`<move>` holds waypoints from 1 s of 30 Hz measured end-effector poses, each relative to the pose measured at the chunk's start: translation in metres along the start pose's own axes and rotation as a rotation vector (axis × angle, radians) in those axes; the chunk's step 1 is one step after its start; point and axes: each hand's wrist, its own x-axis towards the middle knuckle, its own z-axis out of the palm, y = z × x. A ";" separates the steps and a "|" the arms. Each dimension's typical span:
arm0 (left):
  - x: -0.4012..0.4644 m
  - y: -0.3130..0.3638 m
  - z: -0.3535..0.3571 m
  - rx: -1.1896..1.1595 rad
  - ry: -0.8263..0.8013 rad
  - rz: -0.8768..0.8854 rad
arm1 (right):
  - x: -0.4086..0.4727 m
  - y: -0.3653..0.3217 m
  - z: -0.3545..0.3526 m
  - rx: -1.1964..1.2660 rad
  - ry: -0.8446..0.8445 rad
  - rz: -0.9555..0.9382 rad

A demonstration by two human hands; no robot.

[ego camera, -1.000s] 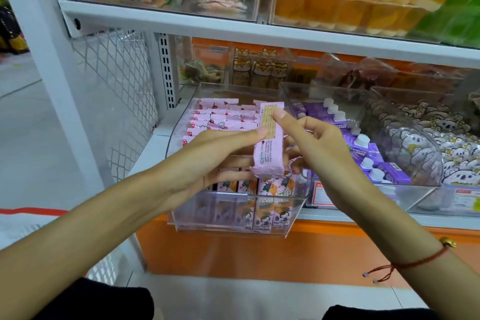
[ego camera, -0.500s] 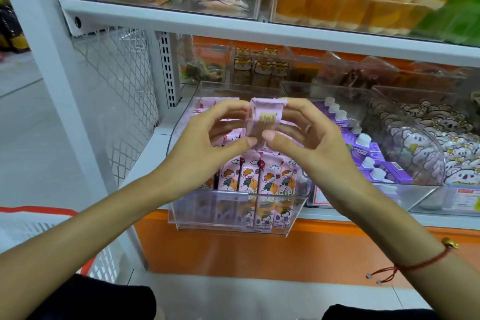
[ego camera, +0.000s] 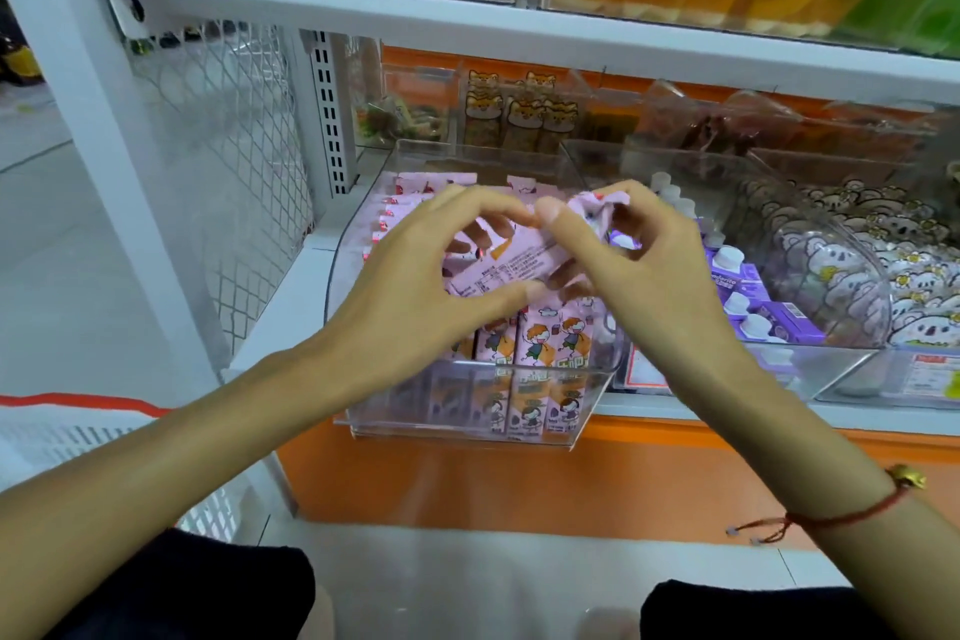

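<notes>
Shop shelving (ego camera: 467, 23) is carrying a clear bin (ego camera: 338, 276); your left hand (ego camera: 415, 291) and right hand (ego camera: 654, 286) are pinching a pink packet (ego camera: 511, 268) over it, likely turning it for slotting in.

A: Frame?
B: White post (ego camera: 93, 146), 10 o'clock. Mesh panel (ego camera: 234, 161) beside it. Slotted upright (ego camera: 327, 120), 11 o'clock.
A: Shelving?
B: Two white boards: upper shelf (ego camera: 467, 23) across 12 o'clock, lower shelf (ego camera: 283, 307) from 9 to 3. Orange back panel (ego camera: 426, 60) between them.
A: Below?
B: Orange base (ego camera: 519, 483), 6 o'clock. Pale floor (ego camera: 47, 244) at 9, past the mesh. White basket (ego camera: 67, 442) with a red rim, 8 o'clock.
A: Light?
B: Bright, even.
</notes>
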 end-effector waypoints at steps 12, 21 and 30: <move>0.004 -0.009 0.004 -0.062 -0.068 -0.200 | 0.013 0.010 -0.017 0.219 -0.163 0.146; -0.009 -0.043 -0.033 0.177 0.280 -0.126 | 0.057 0.028 -0.022 0.106 0.169 0.092; -0.028 -0.064 -0.031 -0.359 0.279 -0.551 | 0.152 0.052 0.022 -0.377 0.138 -0.056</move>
